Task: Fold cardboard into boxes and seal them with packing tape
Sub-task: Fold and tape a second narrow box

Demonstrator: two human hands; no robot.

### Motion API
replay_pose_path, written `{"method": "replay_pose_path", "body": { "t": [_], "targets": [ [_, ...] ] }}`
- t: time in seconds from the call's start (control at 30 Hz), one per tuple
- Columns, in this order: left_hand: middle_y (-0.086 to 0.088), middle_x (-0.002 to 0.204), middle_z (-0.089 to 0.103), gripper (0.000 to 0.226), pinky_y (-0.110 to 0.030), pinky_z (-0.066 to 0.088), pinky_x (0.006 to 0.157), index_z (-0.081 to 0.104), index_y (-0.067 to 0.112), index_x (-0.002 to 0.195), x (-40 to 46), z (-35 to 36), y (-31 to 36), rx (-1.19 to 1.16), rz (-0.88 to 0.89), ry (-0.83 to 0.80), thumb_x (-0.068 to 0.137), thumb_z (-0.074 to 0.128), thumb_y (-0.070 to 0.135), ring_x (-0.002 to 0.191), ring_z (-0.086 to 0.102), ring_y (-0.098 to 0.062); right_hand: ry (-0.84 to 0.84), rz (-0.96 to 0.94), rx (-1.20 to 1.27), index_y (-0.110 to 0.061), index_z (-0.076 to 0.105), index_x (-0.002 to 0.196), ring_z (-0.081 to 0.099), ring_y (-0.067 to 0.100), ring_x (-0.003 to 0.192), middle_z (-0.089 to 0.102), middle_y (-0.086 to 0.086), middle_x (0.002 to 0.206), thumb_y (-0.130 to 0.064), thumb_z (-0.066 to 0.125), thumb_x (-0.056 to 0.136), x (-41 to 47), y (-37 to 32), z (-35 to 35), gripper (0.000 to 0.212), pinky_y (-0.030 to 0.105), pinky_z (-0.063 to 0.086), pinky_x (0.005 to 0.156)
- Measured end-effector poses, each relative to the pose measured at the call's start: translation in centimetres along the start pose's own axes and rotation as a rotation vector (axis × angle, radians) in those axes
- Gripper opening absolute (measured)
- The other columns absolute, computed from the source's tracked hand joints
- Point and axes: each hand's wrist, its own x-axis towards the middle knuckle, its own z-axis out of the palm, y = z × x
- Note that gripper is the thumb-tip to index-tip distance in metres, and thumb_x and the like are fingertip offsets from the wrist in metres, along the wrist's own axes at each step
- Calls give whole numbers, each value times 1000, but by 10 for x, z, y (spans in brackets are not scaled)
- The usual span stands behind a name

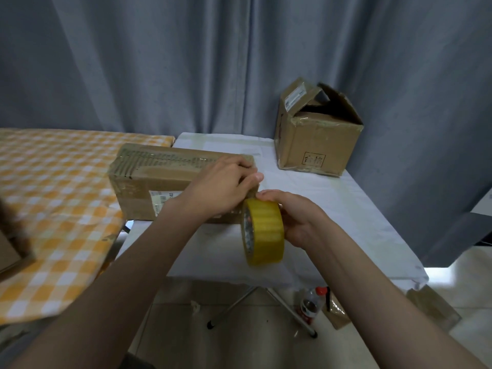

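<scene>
Long brown cardboard box is laid flat across the seam between the orange-checked tablecloth and the white-covered folding table, long axis running left-right, taped top face up, right end toward the hands. Left hand is curled over the box's right end, thumb and fingers pinching at the corner. Yellow roll of packing tape is gripped by the right hand, held on edge just beside that right end, core hole facing left. Second brown cardboard box with open flaps is set at the far right of the table, well apart
</scene>
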Motion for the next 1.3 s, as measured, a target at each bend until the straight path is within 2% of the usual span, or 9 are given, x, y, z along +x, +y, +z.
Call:
{"method": "replay_pose_path", "body": {
  "t": [0.2,0.37,0.63,0.8,0.9,0.97,1.07,1.17,1.3],
  "targets": [
    [7,140,55,36,-42,36,110,67,27,128,5,5,-2,-2,-28,43,101,47,42,130,45,-16,58,7,34,-7,72,85,67,18,67,71,5,64,-6,71,87,-5,-2,-2,3,29,59,57],
    [2,132,62,40,-46,40,104,68,23,125,8,8,-2,-9,-41,113,92,62,46,121,50,-21,80,-40,69,-5,74,88,70,12,56,74,5,69,-7,72,87,-16,0,-20,2,24,55,49],
    [4,110,65,45,-39,42,88,73,21,112,12,12,-9,-64,-3,221,76,79,46,102,49,-17,6,-95,-38,-10,74,104,60,10,65,69,2,84,-15,74,87,-30,8,-25,18,19,46,45],
    [2,131,54,73,-36,36,100,52,23,136,8,14,-14,167,101,118,72,83,41,118,44,-20,-5,-189,-35,-10,73,101,37,18,70,58,5,85,-12,71,88,-31,9,-28,14,24,34,58],
    [1,146,42,94,-40,33,112,35,26,151,1,13,-14,59,112,118,72,85,36,133,38,-20,35,-235,-30,-13,73,98,50,21,75,64,6,85,-14,72,88,-30,7,-27,10,28,43,65],
    [2,145,41,80,-40,34,113,45,25,146,-3,9,-8,-7,148,184,76,82,35,135,36,-18,44,-253,-45,-15,73,96,60,17,72,69,3,85,-15,72,88,-30,8,-26,9,30,47,66],
    [6,119,59,34,-39,42,101,72,23,115,-7,5,1,-16,240,218,85,72,39,117,46,-15,59,-269,-45,-16,73,97,63,16,73,71,4,93,-15,72,89,-30,10,-25,9,28,48,64],
    [11,98,65,34,-35,45,89,77,26,100,-14,10,13,-143,199,131,87,61,52,99,53,-10,111,-279,-83,-14,76,99,66,18,83,75,7,102,-15,69,91,-32,9,-25,11,29,52,67],
    [11,90,65,21,-31,51,80,77,25,92,-12,21,25,-266,66,155,78,80,41,85,58,-5,183,-348,-187,-20,80,95,63,23,83,75,8,98,-14,63,94,-35,10,-26,18,38,46,70]
  ]
}}
